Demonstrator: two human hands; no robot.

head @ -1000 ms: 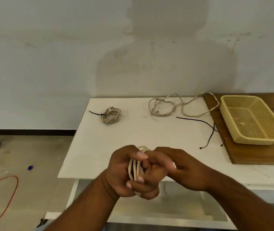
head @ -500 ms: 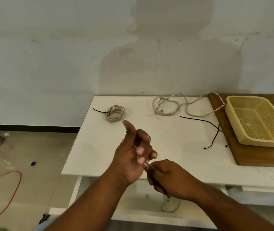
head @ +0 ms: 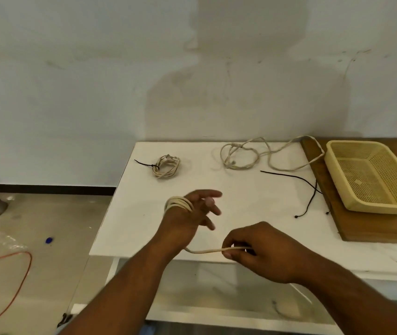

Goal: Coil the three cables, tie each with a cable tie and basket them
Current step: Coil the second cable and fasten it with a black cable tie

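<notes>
Cream cable [head: 213,250] runs taut between the two hands above the near edge of the white worktop [head: 129,226]. The right hand [head: 262,252] has its fingers [head: 228,254] closed in a pinch on the free length of it, thumb against fingertips. From there the strand leads toward 9 o'clock, under the wrist of the left hand [head: 190,213], and ends in several loops [head: 179,204] wound around that hand's knuckles. The left hand's fingers are spread and loosely open, blurred, gripping nothing; the loops simply sit around the hand.

At 11 o'clock from the hands, a finished coil [head: 167,166] lies on the worktop, bound with a black cable tie [head: 145,163] whose tail sticks out to the left. At 1 o'clock, near the back edge, a third cable [head: 265,155] sprawls loose and uncoiled, one end reaching the rim of the yellow basket [head: 337,165]. Two spare black ties [head: 289,176] lie between that cable and the basket. The basket sits at 2 o'clock on a wooden board [head: 373,226] and holds no cable.
</notes>
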